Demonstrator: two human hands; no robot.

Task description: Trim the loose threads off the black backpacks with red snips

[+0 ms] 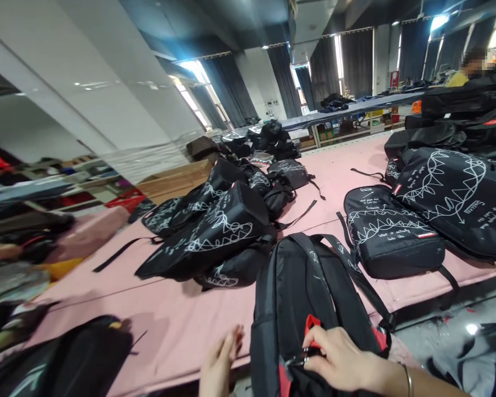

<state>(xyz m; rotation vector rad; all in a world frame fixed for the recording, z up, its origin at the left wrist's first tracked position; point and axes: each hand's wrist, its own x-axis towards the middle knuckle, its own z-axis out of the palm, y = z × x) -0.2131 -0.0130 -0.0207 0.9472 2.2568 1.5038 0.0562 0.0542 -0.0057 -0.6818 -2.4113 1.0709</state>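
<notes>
A black backpack point(289, 292) with red trim lies on the front edge of the pink-covered table, straps facing up. Over its lower part, my right hand point(339, 358) is closed on a small red-and-metal tool point(312, 325), which looks like thread snips; the fingers partly hide it. To the left of the backpack, my left hand point(223, 358) is raised with fingers stretched out, holding nothing and apart from the bag. Close by on the right lies a black backpack with white scribble print point(391, 231).
More printed black backpacks point(219, 226) are heaped at the left middle, and others point(458, 187) at the right. Another dark bag point(66, 353) lies at the near left. The pink table point(165, 320) runs away from me. A person in yellow point(458, 79) is at the far right.
</notes>
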